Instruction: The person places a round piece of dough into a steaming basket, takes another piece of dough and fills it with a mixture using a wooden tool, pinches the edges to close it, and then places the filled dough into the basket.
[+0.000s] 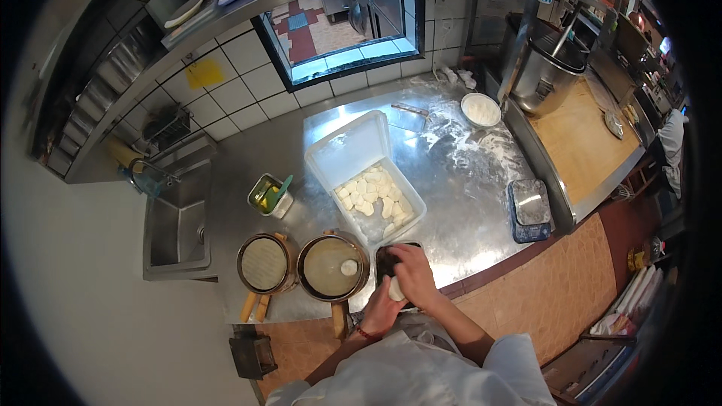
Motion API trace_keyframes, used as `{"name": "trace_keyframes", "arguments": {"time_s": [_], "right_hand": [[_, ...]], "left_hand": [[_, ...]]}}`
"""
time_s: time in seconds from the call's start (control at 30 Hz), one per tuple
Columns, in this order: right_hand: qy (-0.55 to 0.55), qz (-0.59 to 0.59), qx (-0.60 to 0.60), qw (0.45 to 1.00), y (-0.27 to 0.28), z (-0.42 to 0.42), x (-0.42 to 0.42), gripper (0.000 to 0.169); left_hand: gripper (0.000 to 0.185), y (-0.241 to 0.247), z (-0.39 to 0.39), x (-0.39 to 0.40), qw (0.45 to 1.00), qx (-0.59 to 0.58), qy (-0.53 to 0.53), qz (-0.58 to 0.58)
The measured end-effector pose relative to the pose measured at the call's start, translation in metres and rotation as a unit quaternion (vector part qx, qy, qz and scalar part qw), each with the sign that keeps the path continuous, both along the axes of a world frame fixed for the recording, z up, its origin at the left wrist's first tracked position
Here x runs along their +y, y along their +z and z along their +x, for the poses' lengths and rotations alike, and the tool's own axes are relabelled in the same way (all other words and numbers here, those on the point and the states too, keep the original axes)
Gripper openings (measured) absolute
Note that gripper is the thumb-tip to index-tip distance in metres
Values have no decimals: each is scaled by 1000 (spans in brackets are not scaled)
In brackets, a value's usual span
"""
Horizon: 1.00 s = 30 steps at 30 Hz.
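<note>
My left hand [379, 311] holds a small white piece of dough [396, 290] over a dark-filled container [386, 265] at the front edge of the steel counter. Right beside it, my right hand [416, 277] has its fingers curved above the container; whether they grip anything is hidden. Just behind, an open plastic box [416, 215] holds several dough pieces [369, 190], its lid [351, 141] tilted back. To the left, one round dough piece [349, 268] lies in a round steamer with a wooden handle [333, 297].
Further left are another round steamer [263, 264], a metal container of yellow oil with a green utensil [273, 196] and a sink [179, 231]. At right stand a digital scale [530, 210], a flour bowl [480, 110] and a large metal pot [544, 76]. A shelf runs overhead.
</note>
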State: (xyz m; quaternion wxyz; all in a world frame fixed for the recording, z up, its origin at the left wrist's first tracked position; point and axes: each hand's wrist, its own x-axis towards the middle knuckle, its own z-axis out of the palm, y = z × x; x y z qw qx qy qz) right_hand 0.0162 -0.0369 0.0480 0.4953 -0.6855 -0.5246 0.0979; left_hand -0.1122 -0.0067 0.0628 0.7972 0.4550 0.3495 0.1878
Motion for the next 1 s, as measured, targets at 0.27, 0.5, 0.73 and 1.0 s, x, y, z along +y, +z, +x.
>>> {"name": "trace_keyframes", "arguments": {"time_s": [0.27,0.5,0.73,1.0], "right_hand": [[24,-396,-219,892,-11,-10,-88,46],[98,-401,-230,881,-53,-27,-79,45],[34,-292,-220,930,-22,-14,-65,54],[14,-373,-276,886,-48,-28,-47,62]], "left_hand": [[24,-71,-89,4,966,-27,47,-253],[23,-92,-90,-7,977,-36,44,-207],[24,-97,-86,-8,978,-13,51,-203],[27,-123,-79,-9,991,30,72,-112]]}}
